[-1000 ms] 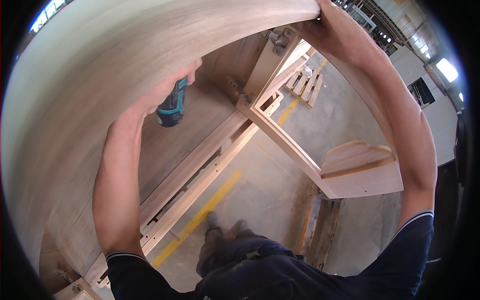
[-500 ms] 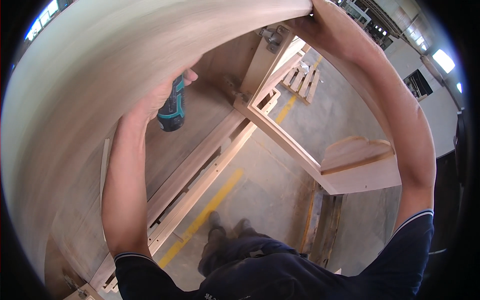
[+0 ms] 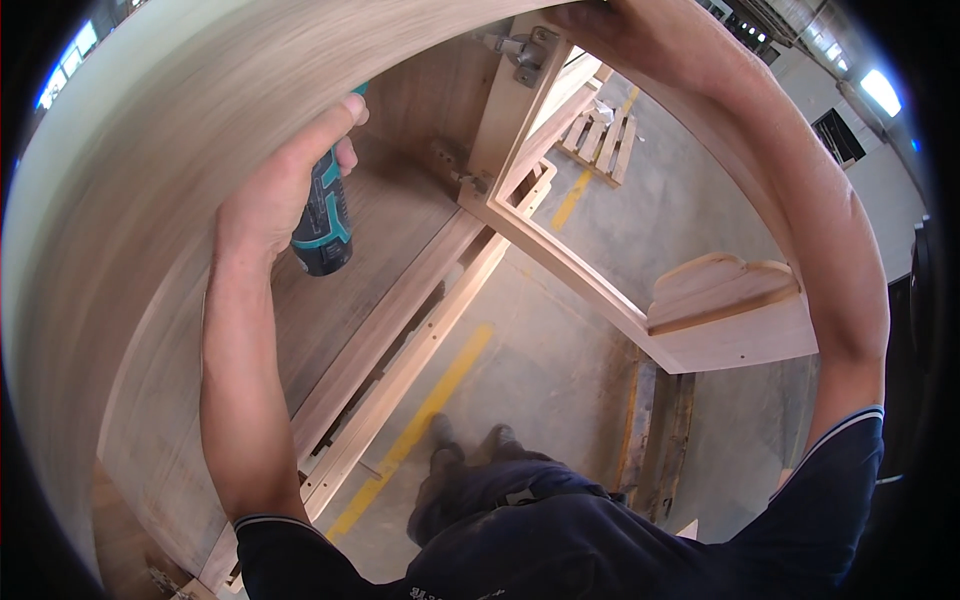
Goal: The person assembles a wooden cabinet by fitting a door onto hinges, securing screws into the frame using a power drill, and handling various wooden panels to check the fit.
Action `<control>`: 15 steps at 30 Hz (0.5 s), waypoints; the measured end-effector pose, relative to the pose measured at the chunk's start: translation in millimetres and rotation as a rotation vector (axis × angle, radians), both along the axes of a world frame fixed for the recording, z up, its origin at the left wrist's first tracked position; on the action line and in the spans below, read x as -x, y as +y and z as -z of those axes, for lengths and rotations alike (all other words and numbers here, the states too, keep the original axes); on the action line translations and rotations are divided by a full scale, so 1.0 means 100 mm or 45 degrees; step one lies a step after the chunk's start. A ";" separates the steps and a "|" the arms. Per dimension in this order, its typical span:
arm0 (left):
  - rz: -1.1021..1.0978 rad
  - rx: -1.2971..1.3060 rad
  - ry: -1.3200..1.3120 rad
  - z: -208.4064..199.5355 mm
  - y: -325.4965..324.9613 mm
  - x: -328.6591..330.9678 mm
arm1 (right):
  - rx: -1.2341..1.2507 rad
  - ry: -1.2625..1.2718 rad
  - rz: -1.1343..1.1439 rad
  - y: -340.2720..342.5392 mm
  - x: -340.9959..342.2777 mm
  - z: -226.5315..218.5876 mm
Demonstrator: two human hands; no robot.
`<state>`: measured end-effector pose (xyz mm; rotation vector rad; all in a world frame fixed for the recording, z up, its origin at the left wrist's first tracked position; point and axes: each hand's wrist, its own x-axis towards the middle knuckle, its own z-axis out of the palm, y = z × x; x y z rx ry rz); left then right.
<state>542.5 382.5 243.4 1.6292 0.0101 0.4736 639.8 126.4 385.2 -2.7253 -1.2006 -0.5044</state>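
Note:
My left hand (image 3: pixel 285 195) is wrapped round the grip of a teal and black cordless drill (image 3: pixel 323 225) inside a pale wooden cabinet. The drill's head is mostly hidden behind my fingers and the large curved wooden panel (image 3: pixel 150 190) above. Up at the top edge, my right hand (image 3: pixel 600 28) is in shadow by the upper end of the open wooden door frame (image 3: pixel 570 265); its fingers are mostly hidden. Close to it, a metal hinge (image 3: pixel 527 60) sits on the cabinet's upright. Another hinge (image 3: pixel 478 183) shows lower, at the frame's corner.
A scalloped wooden piece (image 3: pixel 725 290) stands at the door frame's near end. Slotted wooden rails (image 3: pixel 420 345) run along the cabinet's front edge. A pallet (image 3: pixel 600 145) lies on the concrete floor beyond, near a yellow line (image 3: pixel 410 430). My feet (image 3: pixel 470 440) stand below.
The view has shifted slightly. My left hand and the drill have come a little lower and left, so more of both shows from behind the panel. My right hand remains near the top.

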 end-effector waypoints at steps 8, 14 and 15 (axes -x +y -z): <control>0.059 0.015 -0.056 0.05 0.00 -0.03 | -0.019 -0.024 -0.137 0.01 -0.01 0.00; 0.061 0.001 -0.061 0.04 0.03 -0.03 | -0.053 0.051 -0.127 0.02 0.02 -0.01; 0.065 0.002 -0.082 0.05 0.02 -0.03 | -0.045 0.048 -0.128 0.03 0.04 -0.02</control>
